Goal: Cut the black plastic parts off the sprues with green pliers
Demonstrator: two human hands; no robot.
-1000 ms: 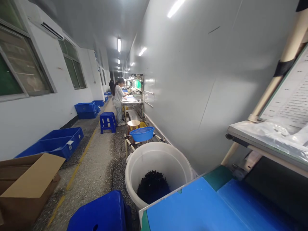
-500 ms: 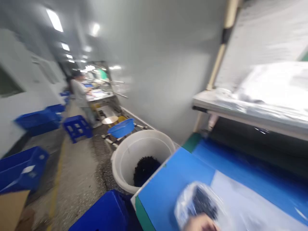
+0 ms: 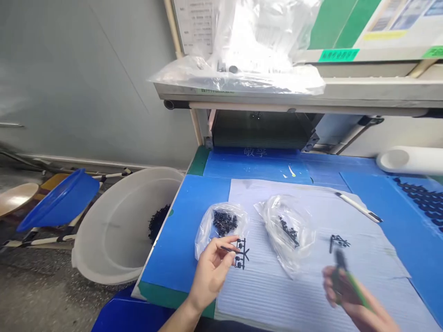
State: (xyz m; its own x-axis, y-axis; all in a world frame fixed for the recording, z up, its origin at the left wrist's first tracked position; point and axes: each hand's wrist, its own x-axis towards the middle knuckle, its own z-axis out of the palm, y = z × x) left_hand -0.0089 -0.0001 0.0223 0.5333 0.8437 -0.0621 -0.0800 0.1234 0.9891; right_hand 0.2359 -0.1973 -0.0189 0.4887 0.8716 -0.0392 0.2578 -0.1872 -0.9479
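Observation:
Between the thumb and fingers of my left hand (image 3: 212,269) is a black plastic sprue (image 3: 243,253) with small round parts on its branches. My right hand (image 3: 349,295), smeared by motion, is closed around green-handled nippers (image 3: 341,263) that point up and left. Just beyond their tip lie a few black sprue pieces (image 3: 339,241) on the white sheet (image 3: 256,295). Behind my left hand sits a clear plastic bag (image 3: 204,226) holding small black parts (image 3: 224,223). A second clear bag (image 3: 290,258), with fewer black pieces, lies between my hands.
A white marker (image 3: 358,206) lies on the sheet's right side. Rows of black parts (image 3: 424,200) rest at the far right, near a white roll (image 3: 411,160). Left of the blue table stands a large white bin (image 3: 104,240). A shelf (image 3: 304,94) overhangs the back.
The view has swung right from the aisle to the table. Both hands now show, the left with the sprue and the right with the nippers; before, only part of one hand showed by a bag.

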